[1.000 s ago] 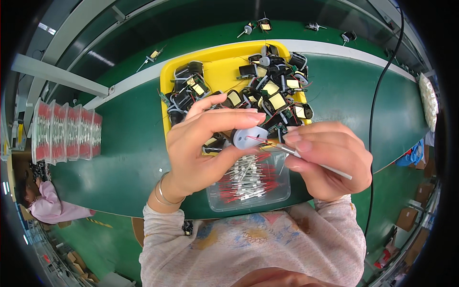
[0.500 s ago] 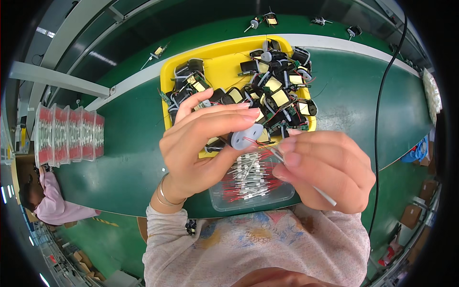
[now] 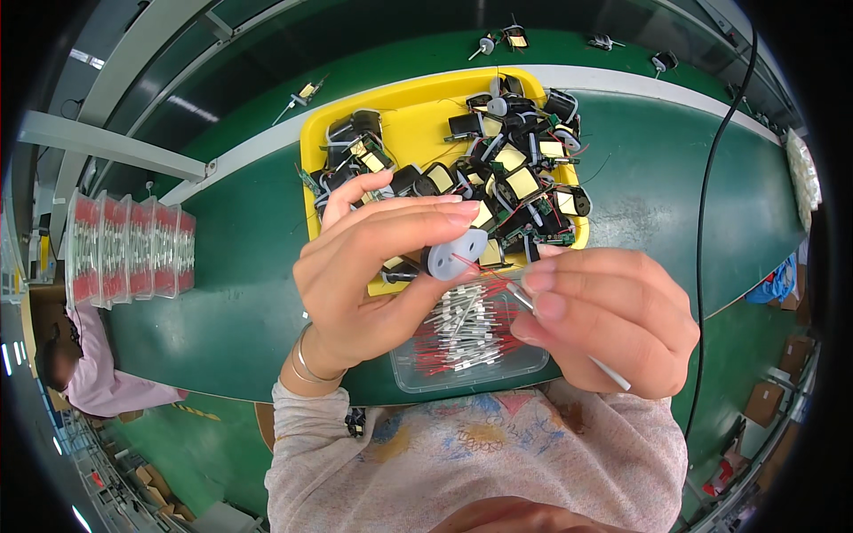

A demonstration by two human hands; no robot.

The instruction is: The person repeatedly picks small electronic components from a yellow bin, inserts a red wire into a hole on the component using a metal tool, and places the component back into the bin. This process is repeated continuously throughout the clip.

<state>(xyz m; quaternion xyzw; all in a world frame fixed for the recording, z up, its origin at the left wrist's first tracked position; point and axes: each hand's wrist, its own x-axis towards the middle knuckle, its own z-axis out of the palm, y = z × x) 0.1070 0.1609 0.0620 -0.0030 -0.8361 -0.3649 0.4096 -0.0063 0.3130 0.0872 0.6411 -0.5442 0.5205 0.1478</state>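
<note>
My left hand (image 3: 360, 262) is closed round a small black part with a pale grey round cap (image 3: 460, 255), holding it between thumb and fingertips. The cap has small holes and faces right. Thin red wires run from it toward my right hand (image 3: 613, 311). That hand pinches a slim grey-white rod (image 3: 609, 373), whose tip points at the wires. Whether the wires join the rod I cannot tell. Below both hands lies a clear plastic tray (image 3: 418, 380) of red-ended wire leads (image 3: 464, 333) with white middles.
A yellow bin (image 3: 413, 124) behind my hands holds many black parts (image 3: 524, 182) with yellow pads and circuit boards. Stacked clear trays (image 3: 133, 249) of leads stand at left. A black cable (image 3: 706, 204) hangs at right. More parts (image 3: 515, 37) lie beyond the rail. Another person (image 3: 102, 364) sits at left.
The cap has turned slightly in my left hand. My right hand and the rod have shifted a little to the right, slightly drawing away from the cap.
</note>
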